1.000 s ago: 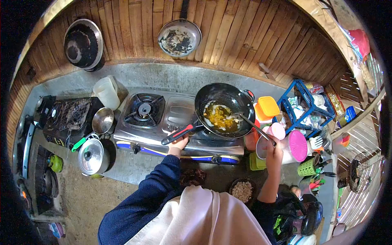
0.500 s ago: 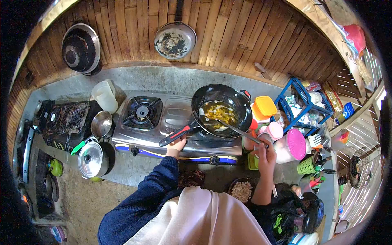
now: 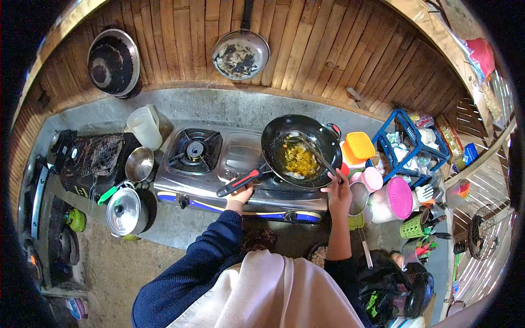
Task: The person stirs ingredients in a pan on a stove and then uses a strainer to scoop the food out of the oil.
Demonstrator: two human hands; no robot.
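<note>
A black wok (image 3: 276, 139) with yellowish food (image 3: 299, 160) in its bottom sits on the right burner of the steel two-burner stove (image 3: 240, 156). My left hand (image 3: 239, 194) is closed at the wok's red and black handle (image 3: 238, 183), its fingers partly under it. In my right hand (image 3: 339, 190) is a dark-handled spatula (image 3: 326, 164), slanting down into the wok with its tip at the food. A long-handled strainer (image 3: 358, 198) lies just right of my right hand.
The left burner (image 3: 194, 150) holds no pan. Left of the stove stand a small pan (image 3: 139, 164) and a lidded pot (image 3: 123, 212). An orange-lidded container (image 3: 360, 145), a pink-lidded tub (image 3: 397, 197) and a blue rack (image 3: 402, 136) stand at the right.
My right hand has moved left and up, closer to the wok, and the spatula now slants more steeply. The food is gathered more toward the middle. My left hand stays at the handle.
</note>
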